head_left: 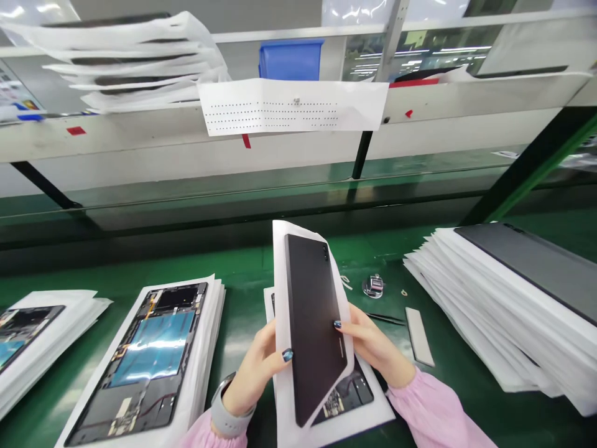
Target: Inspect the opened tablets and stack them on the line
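A dark tablet back cover (311,317), with a white sheet (280,249) behind it, is held up tilted between both hands. My left hand (261,364) grips the left edge, thumb in front and fingers out of sight behind. On the right edge, my right hand (375,348) pinches the cover and sheet, its thumb on the dark face. Beneath them, an opened tablet (349,395) lies on another white sheet, partly covered from view. Black tweezers (386,319) lie just beyond my right hand, beside a pale flat bar (420,336).
Left of me, an opened tablet with a blue battery area (153,345) tops a sheet stack, with another stack (28,336) further left. A tall stack (494,317) stands right. A small metal piece (374,285) lies behind. Overhead, a shelf (153,134) carries a blue bin (291,60).
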A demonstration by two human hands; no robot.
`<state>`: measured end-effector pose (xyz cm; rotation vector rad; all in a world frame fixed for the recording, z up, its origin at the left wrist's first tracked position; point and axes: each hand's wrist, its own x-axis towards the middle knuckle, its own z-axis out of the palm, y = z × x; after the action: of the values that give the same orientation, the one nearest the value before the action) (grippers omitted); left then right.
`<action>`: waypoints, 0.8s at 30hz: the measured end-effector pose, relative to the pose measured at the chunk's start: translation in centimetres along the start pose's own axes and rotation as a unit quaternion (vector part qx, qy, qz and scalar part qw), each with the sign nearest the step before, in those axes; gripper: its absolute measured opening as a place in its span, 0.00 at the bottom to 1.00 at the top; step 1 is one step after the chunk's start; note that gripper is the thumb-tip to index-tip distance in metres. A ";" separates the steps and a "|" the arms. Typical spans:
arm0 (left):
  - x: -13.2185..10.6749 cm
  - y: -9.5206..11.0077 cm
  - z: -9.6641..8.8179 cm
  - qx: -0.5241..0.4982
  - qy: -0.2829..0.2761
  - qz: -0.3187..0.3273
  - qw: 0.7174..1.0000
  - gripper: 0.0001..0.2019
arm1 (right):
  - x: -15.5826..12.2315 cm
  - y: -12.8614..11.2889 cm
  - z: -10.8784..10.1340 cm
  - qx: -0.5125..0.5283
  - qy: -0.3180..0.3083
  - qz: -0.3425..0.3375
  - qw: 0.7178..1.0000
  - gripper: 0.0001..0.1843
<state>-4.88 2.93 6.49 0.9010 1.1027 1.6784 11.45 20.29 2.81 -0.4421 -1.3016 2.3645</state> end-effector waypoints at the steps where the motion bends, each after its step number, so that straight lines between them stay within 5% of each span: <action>1: 0.0 -0.3 -0.4 0.000 0.015 0.005 1.000 0.23 | 0.0 0.0 -0.1 -0.024 0.015 -0.017 0.999 0.24; 5: 0.2 -2.3 -2.1 0.071 0.121 0.008 0.990 0.23 | -0.1 0.7 -0.9 -0.187 0.107 -0.117 0.970 0.28; 11: 0.9 -4.8 -3.4 0.072 0.228 0.027 0.971 0.19 | -0.1 3.3 -2.3 -0.387 0.158 -0.271 0.867 0.19; 16: 0.4 -4.0 -3.4 0.093 0.171 0.005 0.981 0.13 | -0.3 5.0 -3.7 -0.417 0.187 -0.335 0.824 0.16; 24: 0.3 -3.0 -3.8 0.151 0.104 0.012 0.983 0.14 | -0.5 4.5 -3.3 -0.438 0.161 -0.354 0.810 0.13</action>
<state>-7.55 2.70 2.40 0.9441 1.5253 1.6804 12.50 20.27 -2.74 -0.4619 -1.8931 0.9434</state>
